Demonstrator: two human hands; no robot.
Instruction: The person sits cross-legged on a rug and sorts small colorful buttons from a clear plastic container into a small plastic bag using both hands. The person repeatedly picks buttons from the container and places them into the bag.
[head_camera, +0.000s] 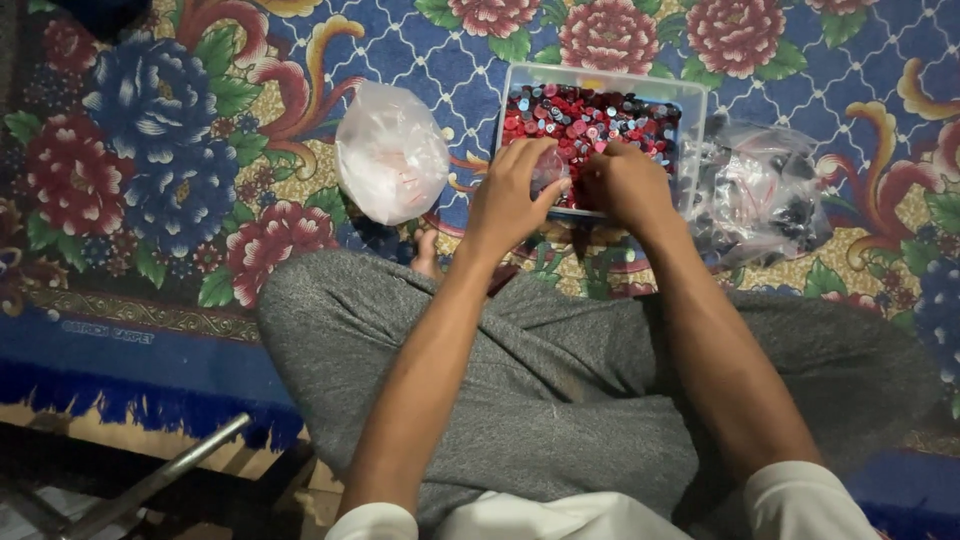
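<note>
Left hand (510, 195) pinches a small clear plastic bag (548, 168) w/ thumb & fingers, keeping it by the clear rectangular plastic tub (690, 120) of red and dark buttons (590, 118). Right hand (625, 185) rests curled at the tub's near edge, close to the bag; can't tell if its fingertips grip anything.

My hands (570, 190) are covering the near edge of the button box (690, 110); whatever my fingertips are pinching is staying hidden.

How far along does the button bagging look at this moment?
Done: a filled clear bag lies left of the tub and a pile of filled bags to its right. In hand: the left hand holds a small clear bag at the tub's near edge, right hand beside it. Left: the clear tub holds many red buttons.
</note>
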